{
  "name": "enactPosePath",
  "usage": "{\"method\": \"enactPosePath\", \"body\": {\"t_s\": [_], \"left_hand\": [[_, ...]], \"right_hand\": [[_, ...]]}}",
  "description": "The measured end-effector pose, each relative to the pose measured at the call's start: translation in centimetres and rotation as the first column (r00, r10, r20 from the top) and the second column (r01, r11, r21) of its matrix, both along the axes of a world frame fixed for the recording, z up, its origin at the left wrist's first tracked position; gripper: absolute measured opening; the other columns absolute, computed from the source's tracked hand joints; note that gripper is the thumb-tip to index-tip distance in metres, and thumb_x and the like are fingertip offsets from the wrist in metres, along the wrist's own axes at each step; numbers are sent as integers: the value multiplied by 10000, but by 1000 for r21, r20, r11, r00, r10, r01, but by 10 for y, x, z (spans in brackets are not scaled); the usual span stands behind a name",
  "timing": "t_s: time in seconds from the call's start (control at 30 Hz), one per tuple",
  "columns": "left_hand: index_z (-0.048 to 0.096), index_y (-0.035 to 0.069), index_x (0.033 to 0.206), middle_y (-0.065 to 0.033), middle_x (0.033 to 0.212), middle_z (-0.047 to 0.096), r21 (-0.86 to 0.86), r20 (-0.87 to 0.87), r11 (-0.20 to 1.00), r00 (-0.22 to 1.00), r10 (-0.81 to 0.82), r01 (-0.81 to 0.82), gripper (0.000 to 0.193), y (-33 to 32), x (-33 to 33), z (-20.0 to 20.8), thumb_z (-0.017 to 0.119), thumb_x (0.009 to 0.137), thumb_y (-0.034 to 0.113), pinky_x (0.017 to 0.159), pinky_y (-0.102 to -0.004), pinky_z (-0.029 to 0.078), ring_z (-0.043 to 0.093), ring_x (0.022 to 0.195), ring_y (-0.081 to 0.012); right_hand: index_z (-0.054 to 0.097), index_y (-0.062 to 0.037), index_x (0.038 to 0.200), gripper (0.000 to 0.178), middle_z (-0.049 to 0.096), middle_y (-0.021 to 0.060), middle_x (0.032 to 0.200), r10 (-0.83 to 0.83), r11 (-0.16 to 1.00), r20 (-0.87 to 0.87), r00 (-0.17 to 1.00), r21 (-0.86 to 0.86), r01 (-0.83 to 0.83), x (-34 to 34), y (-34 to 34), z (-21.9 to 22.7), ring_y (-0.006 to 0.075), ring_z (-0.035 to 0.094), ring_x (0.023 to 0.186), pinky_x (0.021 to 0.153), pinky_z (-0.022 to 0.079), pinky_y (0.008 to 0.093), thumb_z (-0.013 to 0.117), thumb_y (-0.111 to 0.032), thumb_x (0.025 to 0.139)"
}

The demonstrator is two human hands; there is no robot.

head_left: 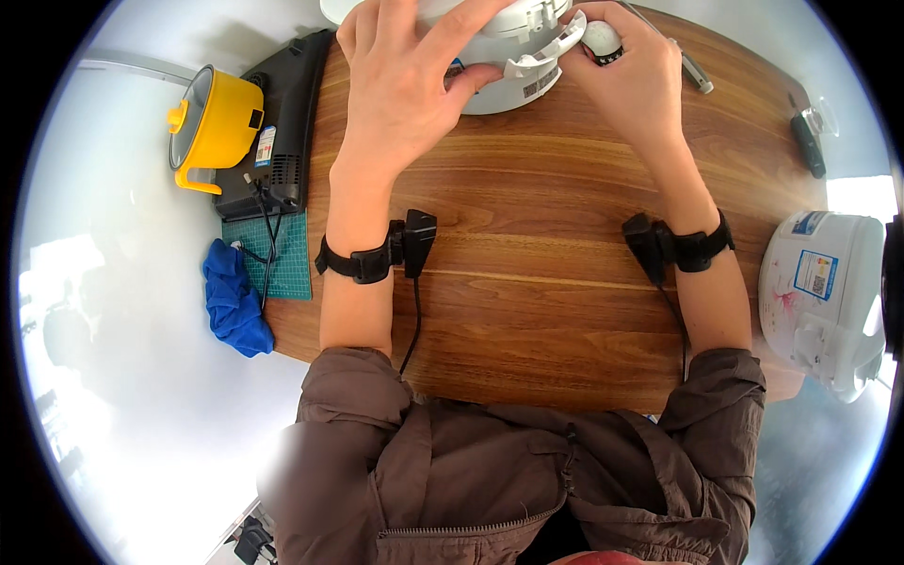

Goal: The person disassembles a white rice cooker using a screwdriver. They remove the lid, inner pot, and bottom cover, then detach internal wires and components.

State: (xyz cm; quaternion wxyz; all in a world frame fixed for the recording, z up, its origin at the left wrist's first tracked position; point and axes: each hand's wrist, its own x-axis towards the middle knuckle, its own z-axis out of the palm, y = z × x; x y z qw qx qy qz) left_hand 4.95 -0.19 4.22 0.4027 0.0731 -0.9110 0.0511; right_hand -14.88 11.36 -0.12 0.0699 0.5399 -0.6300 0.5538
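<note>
At the top edge stands a white round appliance (513, 96) with labels on its lower side, partly cut off by the picture's edge. My left hand (405, 89) grips its left side, thumb on the front wall and fingers spread over the upper part. A curved white plastic piece (549, 56) juts out from the appliance between my hands. My right hand (636, 80) is closed around a small white round-topped piece (601, 38) with a dark patterned edge, close against the appliance. Whether this piece is attached to it, I cannot tell.
A yellow pot (221, 118) rests on a black device (282, 174) at the left, near a green cutting mat (287, 259) and a blue cloth (234, 299). A white rice cooker (819, 292) stands right. Cables run from the black wrist devices (419, 240).
</note>
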Motion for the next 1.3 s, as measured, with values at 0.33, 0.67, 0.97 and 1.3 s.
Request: {"method": "enactPosePath", "body": {"t_s": [0.33,0.67,0.97,1.3], "left_hand": [[649,268,1471,-115,1612,487,-49,39,998,998,52,-50,888,-4,0,-3,916,651,53,1082,-485,384,560,1323,-325],[651,287,1466,-105,1606,493,-24,32,997,997,70,-69,886,-4,1,-7,899,655,32,1069,-482,389,538,1307,-337],[642,291,1474,-102,1599,496,-39,-20,999,999,34,-35,857,-8,-1,-10,897,689,60,1074,-493,393,537,1287,-344],[637,279,1477,-109,1600,484,2,-32,1000,999,13,-13,817,-3,-2,-8,874,730,50,1072,-497,387,525,1299,-352]], "right_hand": [[702,-21,953,215,738,168,911,-9,995,-225,974,-95,-13,-1,-3,-5,368,716,833,733,571,393,809,-39,767],[795,-113,1046,275,793,16,919,-48,996,-207,977,-77,33,-6,-1,-18,148,716,799,733,565,287,853,-40,788],[805,-113,1047,229,792,0,910,-68,998,-169,983,7,70,-6,2,-17,92,661,731,683,536,250,841,-53,828],[812,-100,1100,227,780,-35,927,-69,988,91,993,145,55,-10,4,-15,38,644,805,732,531,224,804,-76,874]]}}
